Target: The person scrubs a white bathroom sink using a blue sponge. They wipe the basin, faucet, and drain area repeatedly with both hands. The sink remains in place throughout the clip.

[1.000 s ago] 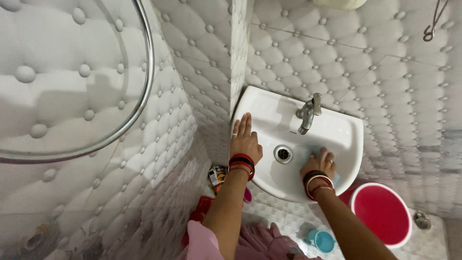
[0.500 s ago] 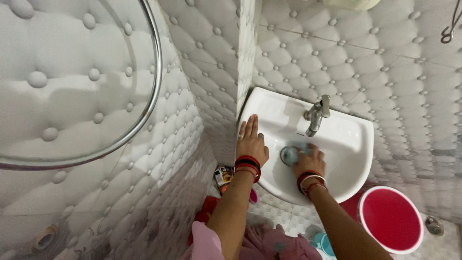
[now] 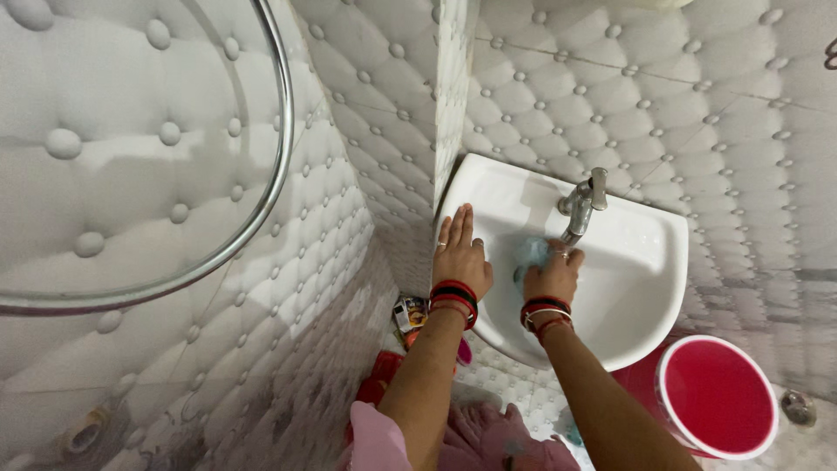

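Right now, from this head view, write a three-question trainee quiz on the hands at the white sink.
1. True or false: the left hand lies flat on the rim of the white ceramic wall sink.
2. What does the right hand press into the basin? A) a yellow brush B) a pale blue scrubbing pad C) a soap bar
3. Fill in: the round bucket with the white rim below the sink is ____ inside.

Key: 1 true; 2 B; 3 red. The pad sits just left of the metal tap, under the fingers.
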